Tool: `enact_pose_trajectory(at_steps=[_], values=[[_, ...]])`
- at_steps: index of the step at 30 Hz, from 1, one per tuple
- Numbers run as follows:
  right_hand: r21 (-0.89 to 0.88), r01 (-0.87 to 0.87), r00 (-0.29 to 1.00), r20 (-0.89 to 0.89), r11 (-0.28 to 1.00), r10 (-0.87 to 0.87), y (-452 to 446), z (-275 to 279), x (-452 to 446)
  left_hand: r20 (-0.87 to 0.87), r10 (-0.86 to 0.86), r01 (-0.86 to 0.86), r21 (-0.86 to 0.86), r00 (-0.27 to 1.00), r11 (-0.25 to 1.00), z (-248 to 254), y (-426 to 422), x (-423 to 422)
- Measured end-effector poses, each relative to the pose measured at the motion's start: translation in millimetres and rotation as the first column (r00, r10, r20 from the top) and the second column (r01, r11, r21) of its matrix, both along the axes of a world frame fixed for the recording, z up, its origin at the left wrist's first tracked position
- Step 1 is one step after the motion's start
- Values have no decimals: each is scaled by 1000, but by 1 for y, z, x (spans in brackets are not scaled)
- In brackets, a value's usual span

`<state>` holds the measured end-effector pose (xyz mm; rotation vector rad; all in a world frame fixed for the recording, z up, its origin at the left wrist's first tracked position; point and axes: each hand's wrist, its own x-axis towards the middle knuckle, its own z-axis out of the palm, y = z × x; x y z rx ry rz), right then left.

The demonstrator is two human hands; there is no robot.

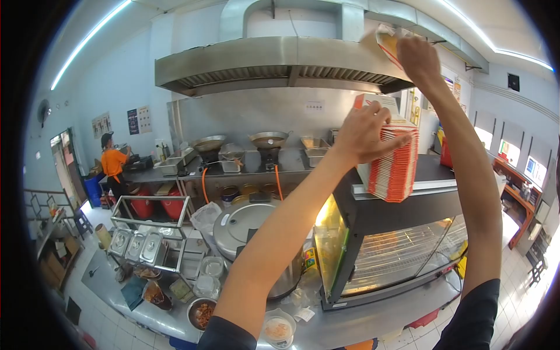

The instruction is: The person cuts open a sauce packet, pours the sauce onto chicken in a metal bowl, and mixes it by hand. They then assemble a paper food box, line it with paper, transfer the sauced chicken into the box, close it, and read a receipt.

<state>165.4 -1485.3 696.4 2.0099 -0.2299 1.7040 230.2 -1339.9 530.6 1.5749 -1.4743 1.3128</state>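
Observation:
A tall stack of nested red-and-white cardboard food boxes (392, 169) stands at the front edge of the top of a glass-fronted warming cabinet (402, 213). My left hand (368, 133) is gripping the upper part of this stack, fingers curled over it and thumb along its side. Higher up, in front of the extractor hood's right end, my right hand (419, 59) is closed on a single cardboard food box (387, 44). Motion blurs that box, and its inside looks brownish. It is apart from the stack.
A large lidded steel pot (245, 224) stands left of the cabinet. A metal rack (153, 204) with steel containers and a bowl of brown food (202, 314) are farther left. Woks (269, 140) sit under the hood (280, 61). A co-worker in orange (114, 161) stands far left.

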Motion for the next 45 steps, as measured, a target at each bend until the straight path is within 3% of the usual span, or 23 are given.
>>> enact_pose_trajectory(at_steps=[1,4,7,10,13,18,21,24,27,28,29,31,33,34,35,37,38,40,41,42,43,44,45], values=[[18,10,995,101,1000,-12,8,2,-3,-14,-1,1,-5,1000,1000,1,3,-3],[-300,-475,750,354,828,558,44,-9,-24,-141,-48,46,-11,989,999,-3,8,-7],[-247,-353,886,223,903,407,59,-12,-23,-299,-176,151,-105,938,983,-18,32,-13],[-88,19,1000,8,996,-18,36,-8,-4,-385,-300,183,-312,873,932,-27,55,-17],[25,79,982,-176,997,-73,27,-32,-19,-390,-317,151,-400,865,904,-13,68,-2],[30,1,971,-240,1000,6,21,-29,-25,-428,-231,138,-237,874,962,23,63,2],[101,32,874,-486,994,21,33,-26,-29,-354,-172,139,-115,919,984,40,50,-2],[67,-95,815,-568,993,116,26,-21,-26,-266,-204,221,36,942,975,55,36,-4],[213,-272,723,-598,938,346,-2,-21,-4,-299,9,78,275,954,958,65,23,-5],[164,-292,720,-611,942,330,-1,-21,-9,-90,35,-8,288,995,958,66,-22,50],[141,-329,690,-639,934,340,1,-22,-15,-228,-29,99,302,973,948,65,-22,46],[150,-310,660,-677,939,326,-2,-28,-18,-399,162,68,503,903,861,66,5,-11],[132,-300,707,-635,945,313,-50,-17,12,-319,176,-19,440,931,898,54,-17,10],[220,-171,713,-646,961,274,-21,-12,-13,-276,182,-58,402,944,914,51,-29,21],[139,-188,804,-547,972,234,-32,-12,-2,-258,192,-66,428,947,902,51,-41,31],[264,-275,811,-452,924,370,-53,-3,25,-223,213,-86,472,951,877,52,-55,45],[224,-255,848,-416,941,329,-68,8,46,-384,322,-120,465,865,877,51,-44,15],[127,-215,915,-322,968,245,-86,34,70,-357,274,-44,536,893,843,53,-41,14],[63,-271,957,-89,961,276,-80,37,58,-340,251,-16,565,907,825,59,-38,15],[-13,-311,939,150,950,310,-76,35,44,-369,343,-11,666,864,746,63,-38,14],[-106,-337,857,376,935,352,-68,35,29,-317,243,28,658,917,753,63,-35,12],[-160,-448,767,436,880,470,-54,40,11,-265,148,62,646,953,761,59,-35,21],[-226,-554,655,477,801,587,-37,45,-9,-400,120,127,538,909,833,54,-34,23]])
